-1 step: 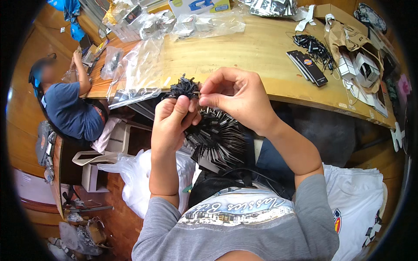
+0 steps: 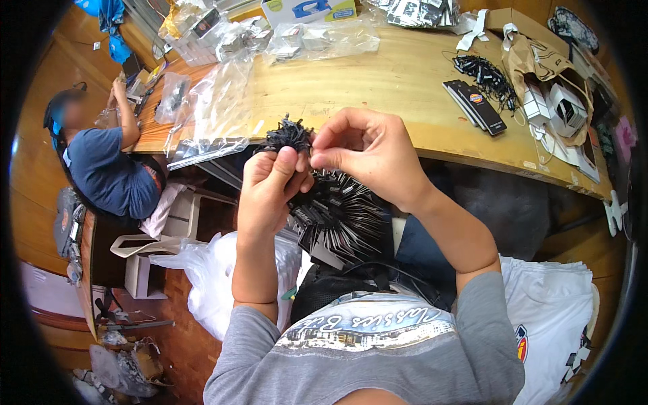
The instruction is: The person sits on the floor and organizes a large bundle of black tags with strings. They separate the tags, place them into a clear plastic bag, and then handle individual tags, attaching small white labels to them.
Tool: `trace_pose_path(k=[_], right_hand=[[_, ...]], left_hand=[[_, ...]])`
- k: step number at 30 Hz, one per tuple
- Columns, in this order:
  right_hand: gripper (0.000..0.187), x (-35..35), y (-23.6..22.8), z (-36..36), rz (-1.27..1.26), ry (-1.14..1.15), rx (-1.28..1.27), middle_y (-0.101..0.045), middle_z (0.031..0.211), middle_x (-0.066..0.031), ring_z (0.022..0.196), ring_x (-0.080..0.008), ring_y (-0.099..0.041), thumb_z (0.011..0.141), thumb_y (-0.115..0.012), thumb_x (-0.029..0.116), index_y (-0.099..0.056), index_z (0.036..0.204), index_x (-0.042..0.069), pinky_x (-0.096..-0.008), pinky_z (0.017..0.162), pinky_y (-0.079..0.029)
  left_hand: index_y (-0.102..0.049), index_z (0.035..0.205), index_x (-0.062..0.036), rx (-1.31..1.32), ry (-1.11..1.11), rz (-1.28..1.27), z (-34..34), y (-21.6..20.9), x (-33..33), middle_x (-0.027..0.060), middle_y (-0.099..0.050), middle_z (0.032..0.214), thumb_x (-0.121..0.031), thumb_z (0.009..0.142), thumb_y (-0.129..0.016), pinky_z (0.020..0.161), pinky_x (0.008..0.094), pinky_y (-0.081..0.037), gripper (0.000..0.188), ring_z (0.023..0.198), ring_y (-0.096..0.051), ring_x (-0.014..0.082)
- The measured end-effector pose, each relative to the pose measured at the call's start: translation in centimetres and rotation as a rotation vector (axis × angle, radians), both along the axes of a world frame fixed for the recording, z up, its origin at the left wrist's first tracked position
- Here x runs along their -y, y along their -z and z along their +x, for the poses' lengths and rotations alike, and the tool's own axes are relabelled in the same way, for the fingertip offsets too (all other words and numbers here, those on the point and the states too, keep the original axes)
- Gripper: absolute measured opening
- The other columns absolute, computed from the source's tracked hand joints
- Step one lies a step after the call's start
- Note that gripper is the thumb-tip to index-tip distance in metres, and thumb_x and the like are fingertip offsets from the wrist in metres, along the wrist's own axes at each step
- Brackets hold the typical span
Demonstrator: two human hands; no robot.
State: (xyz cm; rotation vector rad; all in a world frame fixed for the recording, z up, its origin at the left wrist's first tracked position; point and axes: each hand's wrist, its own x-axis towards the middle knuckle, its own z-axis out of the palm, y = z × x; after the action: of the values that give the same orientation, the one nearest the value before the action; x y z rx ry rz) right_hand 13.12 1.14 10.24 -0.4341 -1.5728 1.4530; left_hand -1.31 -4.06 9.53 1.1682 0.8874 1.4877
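While the left hand (image 2: 266, 181) grips bunched thin black cords (image 2: 287, 135) near fanned flat black rectangular tags (image 2: 343, 217), the right hand (image 2: 373, 154) curls alongside, its fingers' hold impossible to tell.

White script (image 2: 398, 325) crosses the grey shirt (image 2: 381, 374) upside down, and a round emblem (image 2: 478, 98) marks a black card (image 2: 493, 119).

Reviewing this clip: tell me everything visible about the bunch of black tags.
The bunch of black tags looks like many thin cards with pale edges, fanned out in a dense spray. Dark, cord-like ends bristle in a tuft above the left hand, which is closed around the gathered strands. The right hand's fingertips are at the tuft's side; whether they pinch a strand is unclear. The fan hangs below the hands; what supports it is hidden.
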Motion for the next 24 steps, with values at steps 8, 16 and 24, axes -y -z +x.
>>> trace_pose_path(k=[8, 16, 24], right_hand=[[0.038, -1.3, 1.2, 3.6, -0.468, -0.55, -0.534, -0.053, 0.075, -0.0062, 0.062, -0.0087, -0.049, 0.069, -0.06, 0.0, -0.042, 0.102, 0.002, -0.0193, 0.056, -0.04], [0.026, -1.0, 1.4, 2.6, -0.06, 0.076, -0.143, -0.057, 0.07, -0.0062, 0.065, -0.0101, -0.055, 0.067, -0.061, -0.004, -0.046, 0.086, 0.003, -0.0201, 0.064, -0.044], [0.016, -0.5, 1.5, 1.4, 0.017, 0.208, 0.017, -0.055, 0.07, -0.0022, 0.063, -0.0054, -0.052, 0.068, -0.06, -0.004, -0.049, 0.077, 0.002, -0.0171, 0.058, -0.042]], left_hand=[[-0.047, 0.068, -0.0037, 0.371, 0.251, -0.115, -2.0, 1.2, -2.5, 0.0078, -0.048, 0.077, -0.021, 0.085, -0.042, 0.048, 0.0185, -0.033, 0.025, 0.039, -0.023, 0.0024], [-0.046, 0.067, -0.0037, 0.142, 0.229, -0.161, 0.4, 0.4, -1.8, -0.002, -0.04, 0.06, -0.025, 0.084, -0.044, 0.047, 0.0195, -0.032, 0.027, 0.038, -0.024, 0.0024], [-0.047, 0.064, -0.0039, 0.127, 0.171, -0.159, 1.6, 2.4, -2.1, -0.0007, -0.038, 0.054, -0.027, 0.083, -0.046, 0.047, 0.0209, -0.03, 0.029, 0.043, -0.028, 0.0069]])
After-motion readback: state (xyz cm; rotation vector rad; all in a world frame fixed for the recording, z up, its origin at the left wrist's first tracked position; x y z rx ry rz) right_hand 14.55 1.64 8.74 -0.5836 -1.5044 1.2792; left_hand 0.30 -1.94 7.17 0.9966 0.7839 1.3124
